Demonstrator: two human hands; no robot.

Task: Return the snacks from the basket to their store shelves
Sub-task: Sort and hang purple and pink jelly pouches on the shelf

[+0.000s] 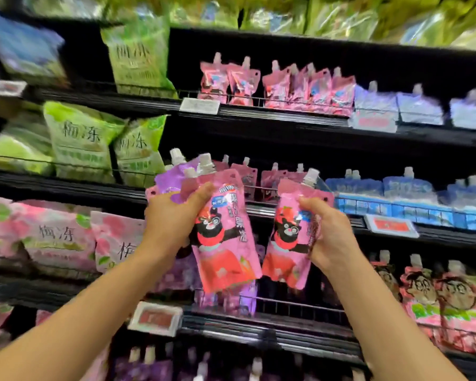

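Observation:
My left hand (173, 215) grips a fanned bunch of spouted jelly pouches in front of the shelves: a pink one with a black bear (223, 237) at the front and a purple one (173, 177) behind it. My right hand (327, 232) holds a single matching pink bear pouch (289, 243) by its right side. Both pouches are upright, side by side and almost touching at the bottom. Behind them, on the middle shelf, stands a row of the same pink pouches (270, 177). The basket is out of view.
Black shelves (286, 119) fill the view. Green bags (80, 138) sit at left, pink bags (58, 237) below them, blue pouches (410, 188) at right, more pink pouches (280, 86) one shelf up, and cartoon pouches (437, 303) at lower right. Wire rails and price tags (155, 317) front each shelf.

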